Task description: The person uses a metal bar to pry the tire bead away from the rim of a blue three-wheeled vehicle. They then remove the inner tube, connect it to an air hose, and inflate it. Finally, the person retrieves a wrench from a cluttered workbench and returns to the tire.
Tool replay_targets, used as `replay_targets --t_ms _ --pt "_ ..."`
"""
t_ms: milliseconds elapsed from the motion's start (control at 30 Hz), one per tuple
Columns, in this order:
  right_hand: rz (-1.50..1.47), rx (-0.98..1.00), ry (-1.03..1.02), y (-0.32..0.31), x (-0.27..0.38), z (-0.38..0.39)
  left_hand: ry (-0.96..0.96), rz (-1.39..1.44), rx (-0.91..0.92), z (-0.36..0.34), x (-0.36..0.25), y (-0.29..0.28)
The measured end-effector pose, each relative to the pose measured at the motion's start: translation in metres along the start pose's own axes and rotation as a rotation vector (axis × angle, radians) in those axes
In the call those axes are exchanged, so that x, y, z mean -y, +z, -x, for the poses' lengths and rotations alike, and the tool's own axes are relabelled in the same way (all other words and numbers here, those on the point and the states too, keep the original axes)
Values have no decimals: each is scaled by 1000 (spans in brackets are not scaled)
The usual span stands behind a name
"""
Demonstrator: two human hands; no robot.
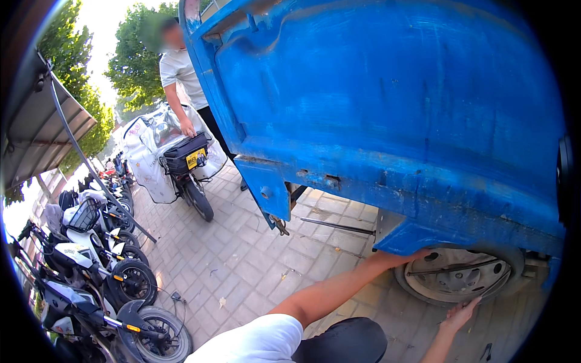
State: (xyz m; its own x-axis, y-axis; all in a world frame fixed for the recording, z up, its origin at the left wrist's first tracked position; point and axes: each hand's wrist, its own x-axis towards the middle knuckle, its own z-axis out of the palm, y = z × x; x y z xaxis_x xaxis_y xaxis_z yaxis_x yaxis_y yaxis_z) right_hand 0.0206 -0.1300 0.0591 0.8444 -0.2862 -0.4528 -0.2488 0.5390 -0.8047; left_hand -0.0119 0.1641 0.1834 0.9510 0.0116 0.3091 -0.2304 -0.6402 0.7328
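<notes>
Right hand grips thin rod by wheel's lower rim; left hand at wheel's upper left, hold can't tell. Wheel under blue panel's lower edge, toward right corner. Best: rod steady, fingers clear.

1. I see through one wide fisheye, the left of a side-by-side pair on the person's head; its picture fades to black at the rim.
2. I look downward and ahead, with the paving running off at a slant.
3. Close to my lens, the blue panel fills the upper right; the wheel sits near, below it.
4. Leftward, my view stretches along parked scooters into the distance.
</notes>
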Motion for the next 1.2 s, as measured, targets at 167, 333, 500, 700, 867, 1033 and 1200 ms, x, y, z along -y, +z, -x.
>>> replay_targets --t_ms 167,333,500,700,867,1033,1200 --pt "53 14 -88 11 -7 18 192 398 15 -48 9 33" --pt "-225 41 97 22 19 29 138 -41 79 -75 -44 33" --pt "-9 97 -2 32 -12 24 99 -87 -253 -51 6 1" --pt "55 -74 -267 -14 -33 -30 215 -179 -167 -76 -30 48" --pt "315 -69 -394 -9 -23 4 90 -104 -129 -55 -9 8" --pt "544 -298 -381 -129 -201 27 197 113 -142 -54 33 41" --pt "613 -223 -473 -82 -81 -1 101 199 -141 -22 71 19"
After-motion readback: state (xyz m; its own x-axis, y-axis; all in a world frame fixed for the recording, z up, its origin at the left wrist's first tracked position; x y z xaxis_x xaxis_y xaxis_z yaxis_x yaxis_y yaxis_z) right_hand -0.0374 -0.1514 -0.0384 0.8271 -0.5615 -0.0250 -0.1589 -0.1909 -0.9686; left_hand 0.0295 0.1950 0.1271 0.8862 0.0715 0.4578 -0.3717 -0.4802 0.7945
